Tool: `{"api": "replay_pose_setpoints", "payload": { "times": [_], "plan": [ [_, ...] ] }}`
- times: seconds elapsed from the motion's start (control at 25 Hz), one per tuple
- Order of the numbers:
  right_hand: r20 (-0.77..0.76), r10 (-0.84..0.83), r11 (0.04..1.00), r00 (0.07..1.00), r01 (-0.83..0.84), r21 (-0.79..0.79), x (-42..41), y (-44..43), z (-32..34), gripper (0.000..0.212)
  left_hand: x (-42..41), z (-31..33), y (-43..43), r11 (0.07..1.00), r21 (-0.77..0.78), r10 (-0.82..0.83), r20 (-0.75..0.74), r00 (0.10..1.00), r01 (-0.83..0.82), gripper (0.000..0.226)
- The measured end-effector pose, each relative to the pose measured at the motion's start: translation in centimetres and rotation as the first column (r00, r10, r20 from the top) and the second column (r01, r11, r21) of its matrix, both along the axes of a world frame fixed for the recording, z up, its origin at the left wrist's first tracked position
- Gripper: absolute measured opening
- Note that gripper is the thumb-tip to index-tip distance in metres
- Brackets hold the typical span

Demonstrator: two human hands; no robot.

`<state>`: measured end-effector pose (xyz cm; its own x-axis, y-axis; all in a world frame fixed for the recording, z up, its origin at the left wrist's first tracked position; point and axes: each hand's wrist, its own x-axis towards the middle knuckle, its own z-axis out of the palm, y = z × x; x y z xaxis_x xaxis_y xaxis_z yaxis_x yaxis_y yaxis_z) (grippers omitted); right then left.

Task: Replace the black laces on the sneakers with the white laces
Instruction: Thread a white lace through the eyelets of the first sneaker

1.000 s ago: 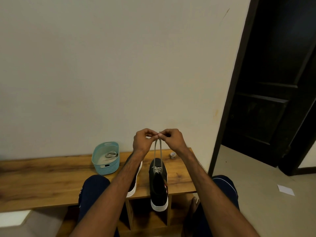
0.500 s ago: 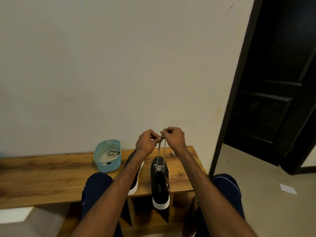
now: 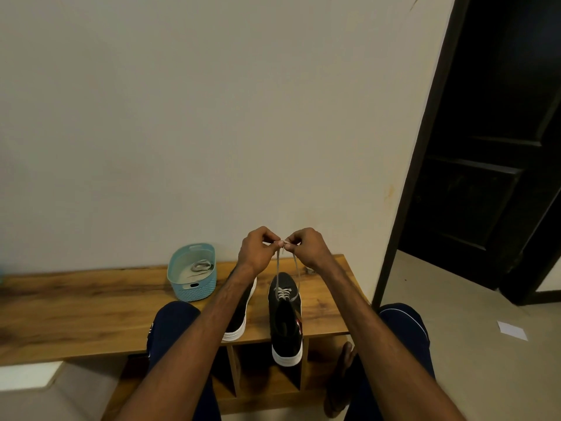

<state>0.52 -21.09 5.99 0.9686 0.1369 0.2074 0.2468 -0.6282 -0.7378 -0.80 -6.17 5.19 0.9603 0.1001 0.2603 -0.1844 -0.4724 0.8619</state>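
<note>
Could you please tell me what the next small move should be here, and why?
Probably lower one end to the next empty eyelet: the left hand and right hand pinch the white lace ends together above the sneaker, whose lacing seems to cover only the toe-side eyelets.

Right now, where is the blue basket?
In the head view, the blue basket sits on the wooden bench, just left of the left hand.
</note>
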Motion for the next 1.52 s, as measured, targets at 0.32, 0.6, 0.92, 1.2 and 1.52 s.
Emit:
{"api": "replay_pose_setpoints", "payload": {
  "times": [0.32, 0.6, 0.92, 1.2, 1.52],
  "plan": [
    [0.142, -0.014, 0.991, 0.990, 0.033, -0.131, -0.3, 0.3, -0.8, 0.013, -0.3, -0.1, -1.0, 0.945, -0.315, 0.051, -0.119, 0.992, -0.087, 0.007],
    [0.326, -0.015, 0.998, 0.945, 0.032, -0.047, 0.1, 0.2, -1.4, 0.019, -0.3, 0.4, -1.2, 0.878, -0.466, 0.001, -0.229, 0.974, -0.110, 0.011],
    [0.073, -0.163, 0.815, 0.984, 0.092, 0.572, 1.1, 1.3, -2.7, 0.016, 0.8, -1.5, -2.5, 0.736, -0.668, -0.061, -0.225, 0.972, -0.108, 0.023],
    [-0.104, -0.236, 0.585, 0.966, 0.227, 0.779, 2.8, -0.4, -4.7, 0.020, 2.2, -4.7, -0.5, 0.583, -0.774, 0.061, -0.261, 0.963, -0.247, 0.022],
    [-0.428, -0.055, 0.013, 0.902, 0.430, 0.903, 5.6, -4.9, -8.4, 0.021, 5.5, -9.5, 5.5, -0.021, -0.949, 0.067, -0.316, 0.947, -0.315, 0.021]
  ]
}}
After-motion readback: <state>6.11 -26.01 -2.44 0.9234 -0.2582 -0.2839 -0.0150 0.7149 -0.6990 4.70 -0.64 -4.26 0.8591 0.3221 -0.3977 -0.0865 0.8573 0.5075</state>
